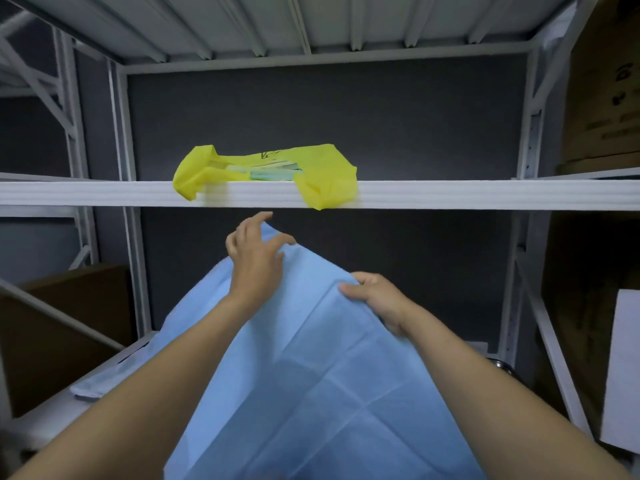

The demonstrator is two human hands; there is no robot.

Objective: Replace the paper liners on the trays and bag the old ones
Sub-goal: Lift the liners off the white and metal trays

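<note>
A large light-blue paper liner (322, 375) with fold creases is lifted up in front of me, below the upper shelf. My right hand (375, 299) grips its upper right edge, thumb on top and fingers behind. My left hand (254, 254) rests on the sheet's top peak with fingers spread and loosely curved. A yellow plastic bag (322, 174) lies on the upper shelf (450, 194), its ends hanging over the front edge, with bluish-green material showing inside. No tray shows; the sheet hides the lower shelf's middle.
White metal shelving uprights (128, 216) frame the bay against a dark back wall. Cardboard boxes stand at the upper right (602, 81) and lower left (69, 327). A folded pale cloth (93, 386) lies on the lower shelf at left. A metal rim (502, 365) peeks out right.
</note>
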